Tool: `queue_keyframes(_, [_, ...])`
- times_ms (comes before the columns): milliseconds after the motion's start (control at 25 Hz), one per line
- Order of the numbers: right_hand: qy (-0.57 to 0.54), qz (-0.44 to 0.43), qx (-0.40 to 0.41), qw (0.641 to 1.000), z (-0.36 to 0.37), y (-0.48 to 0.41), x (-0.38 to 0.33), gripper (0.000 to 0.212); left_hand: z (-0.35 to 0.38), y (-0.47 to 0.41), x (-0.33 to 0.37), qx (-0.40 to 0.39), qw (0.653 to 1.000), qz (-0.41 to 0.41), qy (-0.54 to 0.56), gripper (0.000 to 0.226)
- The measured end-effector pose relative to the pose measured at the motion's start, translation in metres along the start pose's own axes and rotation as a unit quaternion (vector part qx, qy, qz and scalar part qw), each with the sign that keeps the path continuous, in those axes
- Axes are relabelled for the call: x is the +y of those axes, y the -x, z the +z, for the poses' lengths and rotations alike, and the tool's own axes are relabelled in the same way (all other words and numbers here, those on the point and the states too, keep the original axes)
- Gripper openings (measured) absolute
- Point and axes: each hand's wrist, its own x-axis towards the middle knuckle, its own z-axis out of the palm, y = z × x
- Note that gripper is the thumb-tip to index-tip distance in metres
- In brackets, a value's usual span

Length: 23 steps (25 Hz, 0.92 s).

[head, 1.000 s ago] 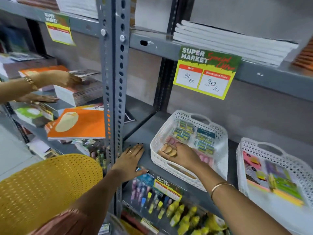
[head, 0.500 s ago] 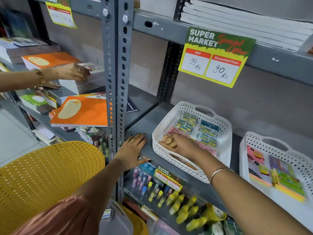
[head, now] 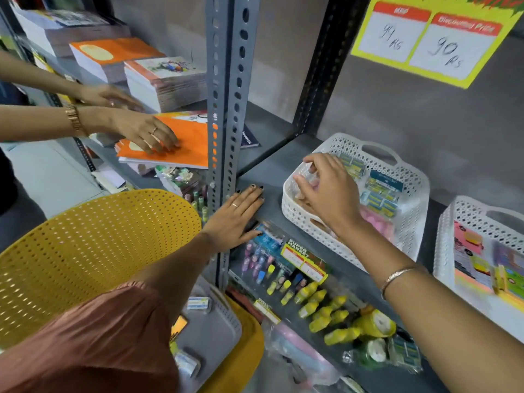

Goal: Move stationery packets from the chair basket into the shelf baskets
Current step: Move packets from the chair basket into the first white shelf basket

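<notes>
Right hand reaches into the white shelf basket, fingers curled loosely over the near-left corner; whether they pinch a packet there is hidden by the hand itself. Left hand lies flat and spread on the front edge of the grey shelf, beside the upright post, holding nothing.

Half a second ago the right hand lay lower and flatter over the round tan items in that corner; now it is raised with fingertips bent down, and the left hand has stayed planted in the same spot.

Inside the white shelf basket sit blue-and-yellow stationery packets toward the back and pink packets nearer the front. A second white basket to the right holds colourful flat packs. Down on the yellow chair, the grey chair basket still contains a few small packets. Another person's hands press on orange books at the left.
</notes>
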Motion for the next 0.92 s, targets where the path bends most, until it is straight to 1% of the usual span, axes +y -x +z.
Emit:
queue_keyframes(40, [-0.02, -0.034, 0.029, 0.999, 0.004, 0.009, -0.014, 0.028, 0.003, 0.016, -0.004, -0.001, 1.0, -0.007, -0.005, 0.073])
queue_keyframes(80, [-0.042, -0.062, 0.04, 0.996, 0.014, 0.023, -0.028, 0.026, 0.008, 0.036, -0.009, -0.006, 1.0, -0.019, -0.01, 0.071])
queue_keyframes(160, [-0.083, -0.088, 0.006, 0.993, 0.047, 0.06, -0.047, 0.022, 0.021, 0.078, -0.019, -0.037, 0.998, -0.051, -0.002, 0.068])
queue_keyframes(280, [-0.097, -0.104, -0.104, 0.984, 0.116, 0.123, -0.065, 0.022, 0.048, 0.149, -0.028, -0.101, 0.986, -0.134, 0.023, 0.071])
queue_keyframes(360, [-0.09, -0.113, -0.188, 0.971, 0.16, 0.163, -0.075, 0.022, 0.071, 0.202, -0.025, -0.133, 0.975, -0.172, 0.037, 0.073])
queue_keyframes(400, [-0.093, -0.118, -0.237, 0.96, 0.18, 0.182, -0.082, 0.027, 0.082, 0.228, -0.021, -0.143, 0.973, -0.178, 0.03, 0.073])
queue_keyframes(480, [-0.095, -0.14, -0.31, 0.935, 0.219, 0.222, -0.095, 0.037, 0.104, 0.275, -0.011, -0.165, 0.967, -0.192, 0.018, 0.072])
queue_keyframes(560, [-0.11, -0.165, -0.39, 0.899, 0.258, 0.265, -0.111, 0.037, 0.126, 0.315, -0.002, -0.195, 0.954, -0.223, 0.04, 0.072])
queue_keyframes(680, [-0.09, -0.228, -0.466, 0.85, 0.307, 0.324, -0.136, 0.038, 0.151, 0.354, 0.011, -0.245, 0.931, -0.265, 0.059, 0.071])
queue_keyframes(720, [-0.089, -0.232, -0.481, 0.841, 0.317, 0.338, -0.143, 0.032, 0.158, 0.363, 0.013, -0.257, 0.926, -0.271, 0.064, 0.071])
queue_keyframes(760, [-0.086, -0.237, -0.478, 0.841, 0.326, 0.351, -0.146, 0.024, 0.165, 0.372, 0.017, -0.27, 0.92, -0.276, 0.071, 0.073])
queue_keyframes(800, [-0.088, -0.234, -0.48, 0.841, 0.335, 0.362, -0.148, 0.021, 0.175, 0.381, 0.019, -0.273, 0.917, -0.282, 0.073, 0.074])
queue_keyframes(840, [-0.094, -0.234, -0.479, 0.841, 0.345, 0.374, -0.15, 0.026, 0.187, 0.391, 0.022, -0.275, 0.915, -0.286, 0.074, 0.074])
queue_keyframes(920, [-0.09, -0.228, -0.494, 0.834, 0.359, 0.386, -0.15, 0.042, 0.202, 0.403, 0.024, -0.273, 0.916, -0.286, 0.07, 0.071])
